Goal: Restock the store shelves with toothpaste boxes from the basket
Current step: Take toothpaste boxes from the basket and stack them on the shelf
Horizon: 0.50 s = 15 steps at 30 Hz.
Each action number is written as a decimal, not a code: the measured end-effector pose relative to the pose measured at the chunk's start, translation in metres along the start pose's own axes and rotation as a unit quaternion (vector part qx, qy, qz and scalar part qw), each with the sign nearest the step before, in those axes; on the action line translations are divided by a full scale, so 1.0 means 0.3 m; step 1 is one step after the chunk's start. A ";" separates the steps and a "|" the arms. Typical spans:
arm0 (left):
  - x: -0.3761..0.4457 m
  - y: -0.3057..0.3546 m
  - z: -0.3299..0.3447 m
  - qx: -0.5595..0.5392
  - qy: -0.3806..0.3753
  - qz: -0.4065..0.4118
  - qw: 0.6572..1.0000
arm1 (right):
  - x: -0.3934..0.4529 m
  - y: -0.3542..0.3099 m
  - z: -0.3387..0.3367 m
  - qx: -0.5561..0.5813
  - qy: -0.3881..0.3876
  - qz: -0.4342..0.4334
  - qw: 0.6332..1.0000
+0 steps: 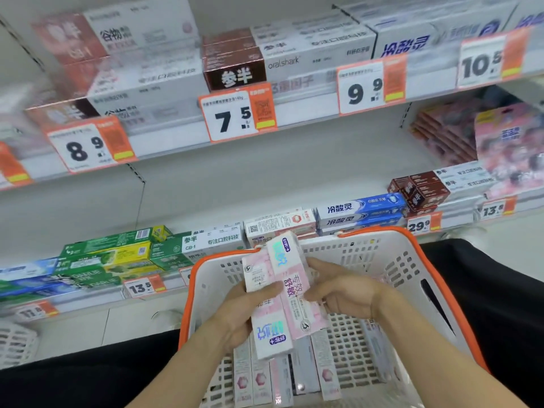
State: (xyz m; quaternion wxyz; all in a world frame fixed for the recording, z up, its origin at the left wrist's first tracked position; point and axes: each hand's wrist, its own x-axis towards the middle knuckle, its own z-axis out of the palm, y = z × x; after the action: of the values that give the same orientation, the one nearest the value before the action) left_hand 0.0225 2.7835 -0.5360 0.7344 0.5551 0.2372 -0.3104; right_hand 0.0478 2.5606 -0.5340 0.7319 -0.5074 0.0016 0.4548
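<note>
Head view: a bundle of pink-and-white toothpaste boxes is held above the basket, gripped from both sides. Left hand is wrapped round the bundle's lower left, thumb on top; right hand is clamped on its right edge. More boxes are laid flat on the basket floor. Behind, stocked shelves are fronted by price tags.

Bright, even store light is falling from above, leaving only faint shadows. The upper shelf and its price tags are smearing with motion blur, worst at the left, while the basket is staying sharper. Wide-angle distortion is bowing the shelf lines near the edges.
</note>
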 end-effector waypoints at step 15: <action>-0.132 0.348 -0.034 0.256 -0.024 0.023 0.966 | 0.000 -0.129 0.078 -0.067 0.194 -0.106 0.973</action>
State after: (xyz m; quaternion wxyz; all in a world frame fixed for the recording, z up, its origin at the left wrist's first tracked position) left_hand 0.0701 2.8209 -0.4415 0.5801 0.7225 0.1186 -0.3569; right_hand 0.0628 2.5753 -0.4940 0.7257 -0.6315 0.0592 0.2666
